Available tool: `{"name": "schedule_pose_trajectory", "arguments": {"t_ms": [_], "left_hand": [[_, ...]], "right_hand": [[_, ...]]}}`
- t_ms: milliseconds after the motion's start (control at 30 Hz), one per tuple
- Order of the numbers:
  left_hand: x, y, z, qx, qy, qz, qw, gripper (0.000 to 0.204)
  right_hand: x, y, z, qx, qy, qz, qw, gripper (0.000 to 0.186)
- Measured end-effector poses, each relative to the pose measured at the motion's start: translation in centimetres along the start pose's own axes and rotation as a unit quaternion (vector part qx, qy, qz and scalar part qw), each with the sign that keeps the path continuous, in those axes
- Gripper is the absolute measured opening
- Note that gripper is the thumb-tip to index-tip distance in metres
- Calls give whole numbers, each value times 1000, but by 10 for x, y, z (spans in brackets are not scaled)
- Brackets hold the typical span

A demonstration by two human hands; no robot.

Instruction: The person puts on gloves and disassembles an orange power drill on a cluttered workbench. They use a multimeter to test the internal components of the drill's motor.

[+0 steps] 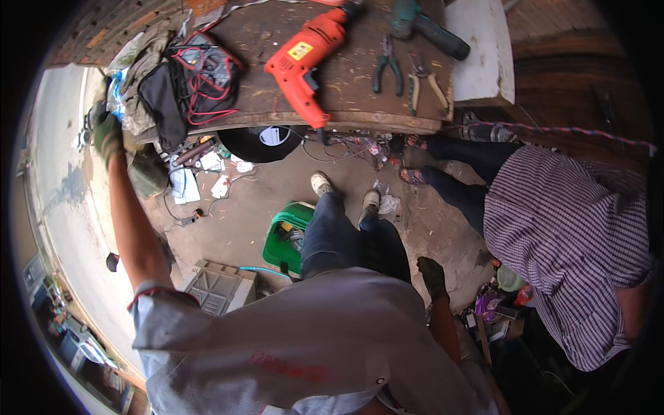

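Observation:
My left hand, in a green glove, reaches to the far left beside crumpled cloths; its fingers are closed on something I cannot make out. My right hand, also gloved, hangs low beside my leg, fingers curled with nothing visible in them. On the wooden workbench lie an orange drill, a green power tool, pliers, a cutter with pale handles, and a meter with red leads in a black case.
Another person in a checked shirt is close on my right. A green bin and a grey plastic case sit by my legs. Cables, papers and scraps litter the floor under the bench, with more clutter at lower right.

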State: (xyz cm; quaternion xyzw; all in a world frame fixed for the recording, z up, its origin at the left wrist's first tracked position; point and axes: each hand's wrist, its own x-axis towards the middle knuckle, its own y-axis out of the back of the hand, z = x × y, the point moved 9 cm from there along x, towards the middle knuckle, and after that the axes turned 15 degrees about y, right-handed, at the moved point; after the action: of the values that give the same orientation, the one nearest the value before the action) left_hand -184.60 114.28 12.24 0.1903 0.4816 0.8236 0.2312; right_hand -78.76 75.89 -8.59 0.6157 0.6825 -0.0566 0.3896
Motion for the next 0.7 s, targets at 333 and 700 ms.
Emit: {"name": "schedule_pose_trajectory", "arguments": {"t_ms": [333,700], "left_hand": [[-427,57,-44,-254,165,-183,935,47],[-729,-106,81,-229,266,-469,811,26]], "right_hand": [[120,-17,1,-141,51,-96,984,39],[212,-10,-22,-304,61,-203,929,46]]}}
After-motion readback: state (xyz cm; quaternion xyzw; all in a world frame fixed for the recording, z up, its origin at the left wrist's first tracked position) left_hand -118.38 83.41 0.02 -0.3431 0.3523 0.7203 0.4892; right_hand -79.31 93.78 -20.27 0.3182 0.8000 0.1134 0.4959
